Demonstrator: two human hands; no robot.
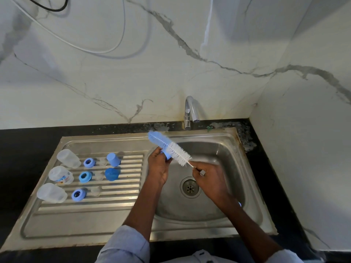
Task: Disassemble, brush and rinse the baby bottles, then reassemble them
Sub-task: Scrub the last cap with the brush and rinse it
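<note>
Steel sink under marble wall; left hand grips half-hidden blue cap; right hand pinches bristly brush wire; clear teats hard to discern.

White marble-look wall panels with grey veins meet in a corner at the right. A black cable and pale cables loop across the upper left wall. Below runs a black countertop holding a steel sink with a ribbed drainboard. A chrome tap stands behind the basin. Soft daylight falls evenly.
</note>
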